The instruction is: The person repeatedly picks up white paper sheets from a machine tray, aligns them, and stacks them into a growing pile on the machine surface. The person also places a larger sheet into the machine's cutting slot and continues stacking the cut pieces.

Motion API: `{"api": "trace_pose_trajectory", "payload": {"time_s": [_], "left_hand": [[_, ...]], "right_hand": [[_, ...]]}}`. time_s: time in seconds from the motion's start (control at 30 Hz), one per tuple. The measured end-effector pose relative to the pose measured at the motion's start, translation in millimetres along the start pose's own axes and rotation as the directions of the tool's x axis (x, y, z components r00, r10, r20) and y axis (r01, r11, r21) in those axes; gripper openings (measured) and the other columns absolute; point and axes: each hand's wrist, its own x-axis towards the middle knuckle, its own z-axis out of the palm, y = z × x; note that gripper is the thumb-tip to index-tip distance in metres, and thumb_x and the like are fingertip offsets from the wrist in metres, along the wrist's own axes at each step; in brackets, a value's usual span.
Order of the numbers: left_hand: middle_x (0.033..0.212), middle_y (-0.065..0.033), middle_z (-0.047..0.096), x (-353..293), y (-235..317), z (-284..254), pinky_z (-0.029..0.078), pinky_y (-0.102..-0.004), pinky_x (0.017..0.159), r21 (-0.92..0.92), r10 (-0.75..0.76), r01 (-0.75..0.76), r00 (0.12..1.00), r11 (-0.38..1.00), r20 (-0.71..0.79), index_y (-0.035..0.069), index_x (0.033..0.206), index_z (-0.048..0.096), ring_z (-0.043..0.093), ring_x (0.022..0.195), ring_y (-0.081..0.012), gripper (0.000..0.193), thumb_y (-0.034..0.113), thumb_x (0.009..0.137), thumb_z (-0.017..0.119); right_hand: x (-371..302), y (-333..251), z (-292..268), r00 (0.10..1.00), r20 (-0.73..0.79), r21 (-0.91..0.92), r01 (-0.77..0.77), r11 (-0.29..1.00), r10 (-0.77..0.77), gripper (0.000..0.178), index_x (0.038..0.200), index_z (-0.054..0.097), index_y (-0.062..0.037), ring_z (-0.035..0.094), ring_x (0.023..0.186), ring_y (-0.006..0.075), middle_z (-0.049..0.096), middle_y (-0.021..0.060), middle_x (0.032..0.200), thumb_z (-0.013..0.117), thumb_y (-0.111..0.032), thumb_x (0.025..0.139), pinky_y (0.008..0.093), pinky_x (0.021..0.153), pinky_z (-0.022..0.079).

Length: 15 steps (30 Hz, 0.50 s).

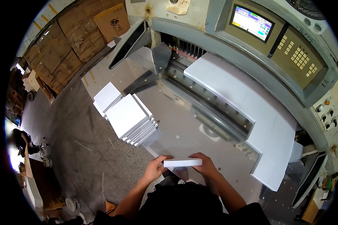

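At the far left, a person in dark clothing point(21, 139) is partly visible in the distance, and a pale bucket point(72, 204) sits lower down on the grey floor point(79, 127). Above, large sheets of brown cardboard point(67, 45) lean upright in a row. Next comes a metal table point(176, 120) dotted with small round studs. On its left edge stand white piles, apparently of paper: a smaller pile point(108, 94) just beside a larger pile point(127, 115), whose near side shows several slightly staggered layers.

At the lower middle, the wearer's left hand point(154, 169) grips the left end of a slim white block point(183, 162), and the right hand point(206, 165) grips its right end. The hands are apart, with the block spanning the gap between them, close to the body at the table's near edge.

To the right, a broad white stack point(248, 105) with a stepped outline lies along the grey machine point(221, 41). Above it are a lit screen point(251, 22), a keypad point(298, 56) and, farthest right, an orange button point(327, 102).
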Motion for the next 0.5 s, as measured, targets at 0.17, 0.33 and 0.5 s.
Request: {"api": "trace_pose_trajectory", "payload": {"time_s": [0.17,0.33,0.5], "left_hand": [[0.103,-0.0158,0.068,20,-3,6,0.053,-0.0411,0.08,0.082,-0.101,0.096,0.993,0.992,0.063,0.008,0.12,0.055,0.068,0.095,-0.0349,0.03,0.017,0.093,0.064],[0.092,-0.0176,0.067,23,-6,15,0.053,-0.0445,0.074,0.318,-0.11,0.103,0.994,0.943,0.006,0.006,0.122,0.047,0.068,0.086,-0.0379,0.036,0.025,0.095,0.063],[0.095,-0.0221,0.066,21,-9,15,0.052,-0.048,0.079,0.282,-0.214,0.189,0.975,0.94,0.061,0.004,0.12,0.049,0.065,0.09,-0.0423,0.037,0.027,0.095,0.063]], "right_hand": [[-9,-26,12,0.959,-0.198,-0.065,-0.217,0.974,0.2,0.03,0.107,0.061,-0.0041,0.066,0.085,0.0237,0.066,0.0104,0.093,0.073,-0.021,0.086,0.0336,0.076,0.052],[-5,-21,20,0.924,-0.275,-0.115,-0.308,0.945,0.267,0.038,0.107,0.059,-0.0035,0.067,0.076,0.0291,0.066,0.0153,0.092,0.076,-0.026,0.082,0.039,0.069,0.054],[-10,-13,23,0.939,-0.289,-0.081,-0.218,0.973,0.187,0.037,0.107,0.061,-0.0038,0.067,0.077,0.0286,0.067,0.0139,0.087,0.076,-0.027,0.083,0.0382,0.069,0.054]]}}
